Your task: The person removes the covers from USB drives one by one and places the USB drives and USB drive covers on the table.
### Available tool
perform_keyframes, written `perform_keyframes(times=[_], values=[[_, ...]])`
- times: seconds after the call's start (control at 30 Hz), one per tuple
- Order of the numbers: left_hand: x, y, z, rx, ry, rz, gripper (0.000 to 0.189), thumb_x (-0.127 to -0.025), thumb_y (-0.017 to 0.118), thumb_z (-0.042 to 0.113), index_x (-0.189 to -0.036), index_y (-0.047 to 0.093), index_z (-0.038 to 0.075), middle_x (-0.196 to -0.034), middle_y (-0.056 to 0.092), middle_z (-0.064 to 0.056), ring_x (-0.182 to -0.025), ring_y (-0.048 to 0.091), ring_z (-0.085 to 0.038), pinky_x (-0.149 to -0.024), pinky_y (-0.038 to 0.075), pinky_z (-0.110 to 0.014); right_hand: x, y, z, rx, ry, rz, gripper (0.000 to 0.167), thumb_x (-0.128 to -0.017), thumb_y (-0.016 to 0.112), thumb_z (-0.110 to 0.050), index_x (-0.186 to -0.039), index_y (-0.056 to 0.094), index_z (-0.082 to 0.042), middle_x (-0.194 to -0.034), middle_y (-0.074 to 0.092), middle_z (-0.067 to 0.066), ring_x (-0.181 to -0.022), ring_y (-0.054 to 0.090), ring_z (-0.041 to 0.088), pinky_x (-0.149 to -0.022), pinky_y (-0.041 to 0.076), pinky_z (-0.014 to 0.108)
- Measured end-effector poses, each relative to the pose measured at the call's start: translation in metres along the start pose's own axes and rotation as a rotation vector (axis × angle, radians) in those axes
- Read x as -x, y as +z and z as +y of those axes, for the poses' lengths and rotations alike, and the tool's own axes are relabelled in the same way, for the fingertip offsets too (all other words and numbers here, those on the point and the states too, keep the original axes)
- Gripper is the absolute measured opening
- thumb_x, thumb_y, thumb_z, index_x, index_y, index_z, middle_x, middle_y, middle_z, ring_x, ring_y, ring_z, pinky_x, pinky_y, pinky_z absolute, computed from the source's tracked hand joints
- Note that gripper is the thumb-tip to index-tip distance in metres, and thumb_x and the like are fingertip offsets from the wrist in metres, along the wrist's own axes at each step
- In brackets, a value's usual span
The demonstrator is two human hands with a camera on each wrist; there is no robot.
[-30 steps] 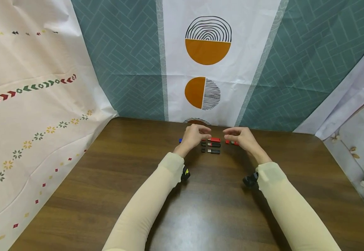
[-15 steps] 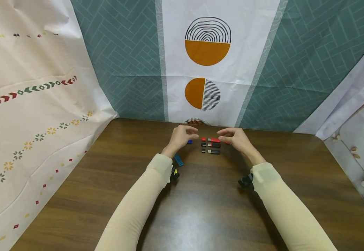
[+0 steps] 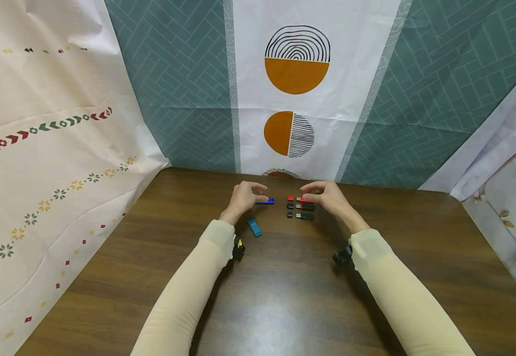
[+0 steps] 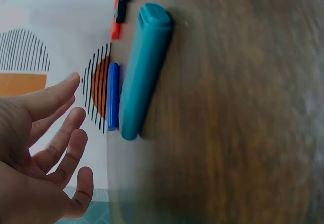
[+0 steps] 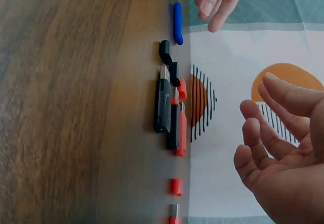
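My left hand [image 3: 243, 199] hovers with loosely bent fingers beside a blue USB stick [image 3: 265, 201]. Below it on the table lies a teal USB stick [image 4: 146, 72], slanted. My right hand [image 3: 327, 199], thumb and fingers apart, is above the right end of an uncapped red USB stick [image 5: 182, 133]. In front of that lie a black-and-red USB stick [image 3: 305, 206] and a black USB stick [image 3: 304, 216], both uncapped. A red cap [image 3: 290, 198] and two black caps, one nearer [image 3: 289, 214], sit just left of the sticks. Neither hand holds anything.
Another red cap [image 5: 176, 187] and a further red stick [image 5: 174, 219], partly cut off, show in the right wrist view; my right hand hides them from the head view. A patterned cloth [image 3: 187, 123] hangs along the back edge of the wooden table [image 3: 276, 296].
Both hands have shifted left. The teal and blue sticks have come out from behind my left hand and arm. My right hand now covers the red cap and stick at the right.
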State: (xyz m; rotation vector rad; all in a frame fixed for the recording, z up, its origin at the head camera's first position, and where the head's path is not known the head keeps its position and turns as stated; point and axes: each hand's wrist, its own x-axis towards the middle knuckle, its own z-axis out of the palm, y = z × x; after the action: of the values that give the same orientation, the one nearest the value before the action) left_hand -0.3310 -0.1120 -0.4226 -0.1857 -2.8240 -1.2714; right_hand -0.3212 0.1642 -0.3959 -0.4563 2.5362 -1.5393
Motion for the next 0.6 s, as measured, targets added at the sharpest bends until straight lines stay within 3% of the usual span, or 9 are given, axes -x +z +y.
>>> perform_keyframes(times=[0.27,0.4,0.6], values=[[0.0007,-0.0035,-0.0054,-0.028,-0.046,-0.015,0.036,-0.089,0.084,0.017,-0.124,0.077,0.011,-0.116,0.075,-0.008,-0.114,0.065,-0.028,-0.092,0.054,-0.041,-0.0014,0.0052,0.0003,0.04,-0.039,-0.008,0.036,-0.099,0.073,-0.012,-0.13,0.068,0.007,-0.119,0.071,0.023,-0.096,0.064,0.026,-0.091,0.049,0.051],[0.0017,-0.0041,-0.0076,-0.029,-0.064,-0.018,0.036,-0.089,0.085,0.018,-0.123,0.077,0.011,-0.119,0.075,-0.008,-0.118,0.064,-0.029,-0.099,0.051,-0.044,-0.0014,0.0067,-0.0004,0.05,-0.054,-0.012,0.034,-0.099,0.072,-0.01,-0.128,0.069,0.007,-0.117,0.071,0.023,-0.091,0.064,0.021,-0.085,0.05,0.043],[0.0012,-0.0025,-0.0089,-0.026,-0.084,-0.029,0.035,-0.089,0.085,0.017,-0.122,0.078,0.012,-0.121,0.075,-0.006,-0.12,0.062,-0.03,-0.104,0.046,-0.048,-0.0034,0.0101,-0.0008,0.032,-0.043,-0.012,0.032,-0.098,0.074,-0.011,-0.126,0.071,0.003,-0.115,0.073,0.022,-0.093,0.067,0.025,-0.089,0.051,0.043]])
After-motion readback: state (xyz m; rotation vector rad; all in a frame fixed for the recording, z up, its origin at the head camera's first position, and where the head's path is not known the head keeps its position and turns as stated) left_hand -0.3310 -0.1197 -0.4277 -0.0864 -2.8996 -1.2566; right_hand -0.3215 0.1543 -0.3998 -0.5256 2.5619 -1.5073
